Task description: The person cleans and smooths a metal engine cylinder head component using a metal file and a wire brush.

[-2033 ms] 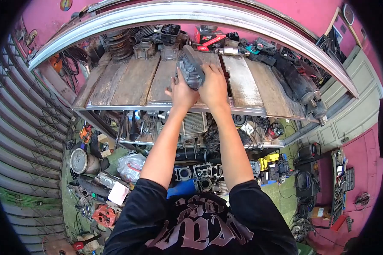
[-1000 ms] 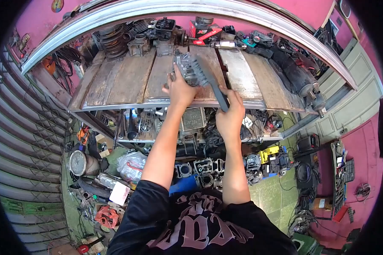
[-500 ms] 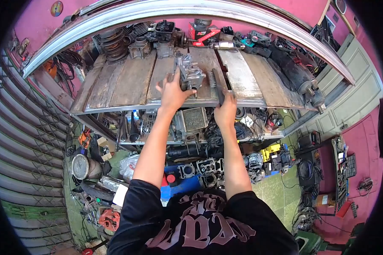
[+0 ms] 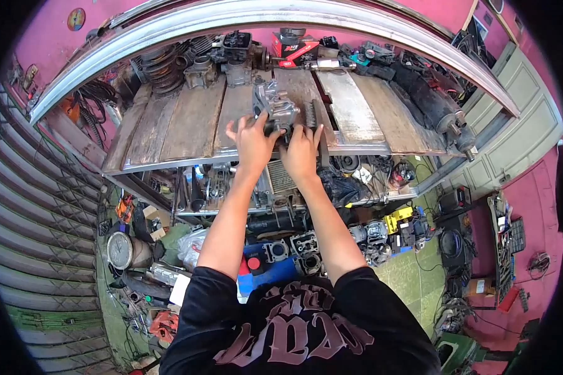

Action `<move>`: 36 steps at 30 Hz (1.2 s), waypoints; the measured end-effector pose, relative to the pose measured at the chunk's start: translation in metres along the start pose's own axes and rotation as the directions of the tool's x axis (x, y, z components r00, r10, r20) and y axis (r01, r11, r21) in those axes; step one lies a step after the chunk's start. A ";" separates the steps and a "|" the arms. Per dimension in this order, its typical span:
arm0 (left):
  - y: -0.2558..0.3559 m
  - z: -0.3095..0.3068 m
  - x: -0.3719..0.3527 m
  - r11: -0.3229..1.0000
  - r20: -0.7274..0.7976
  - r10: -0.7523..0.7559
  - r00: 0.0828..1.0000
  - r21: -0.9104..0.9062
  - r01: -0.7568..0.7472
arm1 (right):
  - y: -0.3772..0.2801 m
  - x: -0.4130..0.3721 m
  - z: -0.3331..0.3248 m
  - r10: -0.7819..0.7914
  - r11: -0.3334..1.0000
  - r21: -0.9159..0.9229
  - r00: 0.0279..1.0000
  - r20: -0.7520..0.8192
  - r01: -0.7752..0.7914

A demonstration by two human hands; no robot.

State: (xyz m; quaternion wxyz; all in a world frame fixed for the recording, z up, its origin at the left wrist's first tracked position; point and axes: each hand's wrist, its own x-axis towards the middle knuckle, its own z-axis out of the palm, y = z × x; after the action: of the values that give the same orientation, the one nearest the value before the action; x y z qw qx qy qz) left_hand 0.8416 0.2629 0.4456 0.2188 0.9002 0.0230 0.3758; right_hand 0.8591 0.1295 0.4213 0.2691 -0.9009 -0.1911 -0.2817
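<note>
A grey metal engine part (image 4: 284,112) stands near the front edge of the plank-topped bench (image 4: 194,125). My left hand (image 4: 254,141) holds its lower left side, with the thumb at the front of the part. My right hand (image 4: 301,150) is at the part's lower right side, its fingertips bent against it and one finger spread to the right. Just right of the part, a wire brush (image 4: 311,115) rests on the planks, its handle partly behind my right hand.
Coil springs (image 4: 162,72), a red box (image 4: 292,50) and a long dark exhaust (image 4: 419,100) sit along the bench's back and right. A metal frame bar (image 4: 281,11) crosses above. More engine parts fill the lower shelf, beside a finned radiator (image 4: 283,177).
My right hand has let go of the wire brush, which now lies on the bench, and has moved left onto the metal part. My left hand stays on the part.
</note>
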 end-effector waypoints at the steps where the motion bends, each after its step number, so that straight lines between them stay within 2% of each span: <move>1: 0.000 0.001 0.001 1.000 -0.028 0.009 1.000 -0.008 -0.009 | -0.001 0.002 0.002 0.023 1.000 0.014 1.000 0.014 -0.023; 3: 0.000 0.001 0.003 1.000 -0.025 0.005 1.000 -0.030 -0.006 | 0.000 0.006 0.007 0.054 0.997 0.056 0.998 0.012 -0.055; 6: 0.000 0.000 0.008 0.998 -0.030 0.013 0.999 -0.057 -0.015 | 0.006 0.010 0.008 -0.004 1.000 0.015 1.000 -0.030 0.005; 8: -0.001 0.000 0.015 0.998 -0.044 0.021 0.999 -0.062 -0.024 | 0.007 0.014 0.004 -0.050 0.997 0.052 0.995 -0.086 0.055; 11: -0.003 -0.006 0.023 0.997 -0.028 0.000 1.000 -0.074 -0.002 | 0.001 0.024 -0.013 -0.074 0.996 0.043 0.996 -0.058 0.076; 14: -0.002 -0.014 0.030 0.996 -0.019 -0.042 0.999 -0.073 0.041 | -0.004 0.036 -0.025 -0.091 0.994 0.051 0.994 -0.059 0.094; 18: -0.003 -0.018 0.032 0.986 -0.084 -0.120 0.989 -0.130 0.109 | -0.014 0.050 -0.042 -0.156 0.982 0.094 0.982 -0.106 0.166; 20: 0.000 -0.022 0.031 0.974 -0.092 -0.203 0.975 -0.121 0.191 | -0.020 0.055 -0.045 -0.189 0.972 0.110 0.971 -0.145 0.206; 23: 0.002 -0.021 0.027 0.960 -0.155 -0.262 0.953 -0.144 0.241 | -0.023 0.057 -0.047 -0.236 0.964 0.095 0.962 -0.134 0.250; 24: 0.005 -0.023 0.027 0.960 -0.159 -0.263 0.952 -0.144 0.241 | -0.025 0.057 -0.050 -0.240 0.963 0.096 0.961 -0.135 0.254; 26: 0.010 -0.027 0.028 0.953 -0.146 -0.298 0.944 -0.112 0.283 | -0.029 0.056 -0.057 -0.227 0.965 0.128 0.974 -0.025 0.228; 30: 0.026 -0.033 0.030 0.932 -0.129 -0.360 0.924 -0.085 0.352 | -0.037 0.049 -0.051 -0.163 0.985 0.060 0.986 -0.019 0.164; 32: 0.035 -0.034 0.028 0.933 -0.183 -0.360 0.915 -0.050 0.357 | -0.037 0.049 -0.038 -0.150 0.987 -0.073 0.986 -0.077 0.145; 36: 0.042 -0.040 0.022 0.930 -0.186 -0.366 0.912 -0.041 0.365 | -0.035 0.053 -0.041 -0.158 0.988 -0.012 0.985 -0.066 0.157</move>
State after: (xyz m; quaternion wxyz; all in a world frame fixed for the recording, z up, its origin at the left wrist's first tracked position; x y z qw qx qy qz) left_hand 0.8244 0.2445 0.5027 0.2843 0.8393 0.2105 0.4127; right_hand 0.8656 0.1427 0.4953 0.2494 -0.8739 -0.2516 -0.3328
